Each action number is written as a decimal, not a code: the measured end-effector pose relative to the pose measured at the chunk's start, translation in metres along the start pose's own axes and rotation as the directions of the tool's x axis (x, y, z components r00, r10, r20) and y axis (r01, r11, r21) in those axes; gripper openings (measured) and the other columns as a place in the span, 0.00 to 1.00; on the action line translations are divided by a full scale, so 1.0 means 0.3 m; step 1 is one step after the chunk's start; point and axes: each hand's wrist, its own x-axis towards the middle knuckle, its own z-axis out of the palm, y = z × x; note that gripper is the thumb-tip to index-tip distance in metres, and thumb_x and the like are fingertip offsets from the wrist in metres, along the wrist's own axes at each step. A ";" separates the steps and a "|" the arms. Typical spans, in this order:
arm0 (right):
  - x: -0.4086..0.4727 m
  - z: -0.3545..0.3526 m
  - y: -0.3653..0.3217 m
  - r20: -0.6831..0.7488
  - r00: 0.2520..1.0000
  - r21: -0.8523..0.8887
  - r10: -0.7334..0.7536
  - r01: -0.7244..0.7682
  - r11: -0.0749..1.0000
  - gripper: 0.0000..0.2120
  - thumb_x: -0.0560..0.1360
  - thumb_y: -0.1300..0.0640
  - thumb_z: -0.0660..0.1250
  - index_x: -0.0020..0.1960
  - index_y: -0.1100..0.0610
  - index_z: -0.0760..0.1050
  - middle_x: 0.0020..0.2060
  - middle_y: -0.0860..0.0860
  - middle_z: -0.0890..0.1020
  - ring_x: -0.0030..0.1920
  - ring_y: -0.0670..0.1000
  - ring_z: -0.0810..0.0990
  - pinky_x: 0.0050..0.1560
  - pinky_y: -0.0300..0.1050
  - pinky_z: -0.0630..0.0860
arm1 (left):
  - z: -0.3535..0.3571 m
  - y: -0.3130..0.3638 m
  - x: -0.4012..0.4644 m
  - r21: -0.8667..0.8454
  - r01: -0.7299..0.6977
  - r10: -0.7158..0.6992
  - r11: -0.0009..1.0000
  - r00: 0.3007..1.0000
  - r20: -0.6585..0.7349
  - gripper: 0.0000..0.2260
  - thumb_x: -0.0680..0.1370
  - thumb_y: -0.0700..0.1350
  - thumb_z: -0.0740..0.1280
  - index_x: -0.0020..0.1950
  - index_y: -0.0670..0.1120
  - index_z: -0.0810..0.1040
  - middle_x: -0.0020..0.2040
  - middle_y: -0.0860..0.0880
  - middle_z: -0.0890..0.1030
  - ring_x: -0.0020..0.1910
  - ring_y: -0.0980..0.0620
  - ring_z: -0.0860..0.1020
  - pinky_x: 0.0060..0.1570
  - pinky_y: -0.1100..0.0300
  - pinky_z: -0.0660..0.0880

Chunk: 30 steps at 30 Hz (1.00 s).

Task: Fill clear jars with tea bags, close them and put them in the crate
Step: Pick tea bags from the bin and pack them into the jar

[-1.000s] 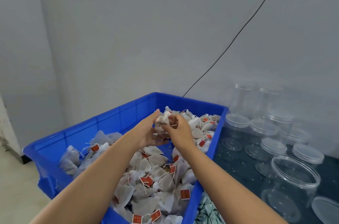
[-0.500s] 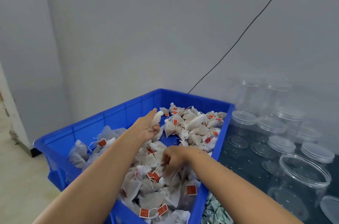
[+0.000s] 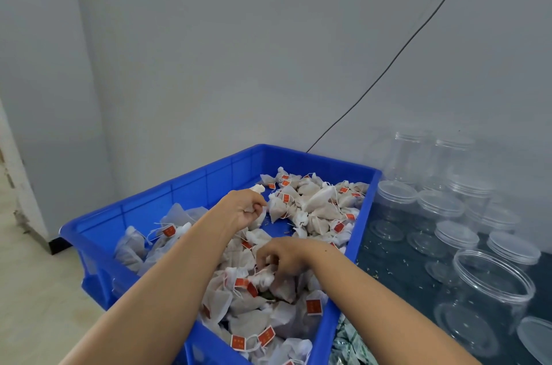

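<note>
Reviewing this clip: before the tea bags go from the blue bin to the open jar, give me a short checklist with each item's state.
1. Left hand holds tea bags: ok, fingers curled round white bags.
2. Right hand has a bag: cannot tell, fingertips dig into the pile in the blue bin.
3. Open jar ready: ok, upright, lidless, empty, beside the bin.
4. Its lid at hand: ok, lying next to the jar.
5. Crate for finished jars: cannot tell, none identifiable.

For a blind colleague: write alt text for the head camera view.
Both hands work in a blue crate of tea bags: the left hand grips some, the right hand picks at the pile. Clear jars stand on the dark table to the right.
</note>
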 end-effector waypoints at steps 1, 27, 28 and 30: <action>-0.007 -0.006 0.016 -0.044 0.999 0.103 0.025 -0.020 0.994 0.18 0.74 0.63 0.70 0.63 0.56 0.72 0.51 0.52 0.73 0.49 0.52 0.72 0.47 0.45 0.71 | -0.001 0.001 0.001 -0.024 -0.010 0.010 1.000 1.000 -0.015 0.11 0.76 0.24 0.60 0.45 0.39 0.70 0.43 0.43 0.69 0.34 0.54 0.67 0.24 0.70 0.67; -0.013 -0.043 0.044 -0.716 0.657 0.560 0.236 0.339 0.756 0.07 0.77 0.62 0.64 0.54 0.64 0.75 0.46 0.55 0.79 0.47 0.51 0.78 0.42 0.38 0.76 | 0.010 -0.039 -0.004 0.331 0.057 -0.179 0.942 0.919 0.351 0.15 0.73 0.42 0.74 0.56 0.45 0.75 0.46 0.45 0.80 0.42 0.51 0.78 0.37 0.59 0.78; -0.015 -0.042 0.043 -0.701 0.672 0.584 0.239 0.348 0.733 0.09 0.77 0.62 0.64 0.55 0.64 0.74 0.47 0.56 0.79 0.46 0.50 0.78 0.42 0.37 0.75 | 0.010 -0.037 -0.005 0.336 0.068 -0.189 0.939 0.920 0.343 0.13 0.73 0.42 0.73 0.55 0.45 0.75 0.46 0.44 0.80 0.42 0.51 0.78 0.38 0.58 0.78; -0.019 -0.043 0.039 -0.678 0.690 0.624 0.253 0.358 0.694 0.10 0.77 0.62 0.65 0.58 0.63 0.73 0.49 0.56 0.79 0.44 0.48 0.78 0.39 0.35 0.76 | 0.012 -0.033 -0.012 0.343 0.086 -0.209 0.935 0.917 0.340 0.13 0.74 0.42 0.72 0.56 0.43 0.74 0.47 0.43 0.80 0.39 0.49 0.80 0.35 0.56 0.80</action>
